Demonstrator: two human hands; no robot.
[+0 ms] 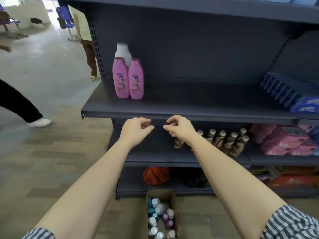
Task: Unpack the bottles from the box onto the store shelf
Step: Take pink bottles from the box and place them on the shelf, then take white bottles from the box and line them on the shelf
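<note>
Fingers (148,128) of the left hand (136,131) and right hand (180,130) are loosely curled and hold nothing, tips near each other at the front edge of the shelf (189,107). Two pink bottles (120,78) stand upright and touching at its left end, with a white bottle (123,50) behind them. The box (161,193) sits on the floor (51,161) below, holding assorted bottles (159,208).

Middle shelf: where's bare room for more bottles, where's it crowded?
Bare: the wide stretch of the middle shelf between the pink bottles at left and the blue packs at right. Crowded: the shelf below, with brown bottles and pink packs.
</note>
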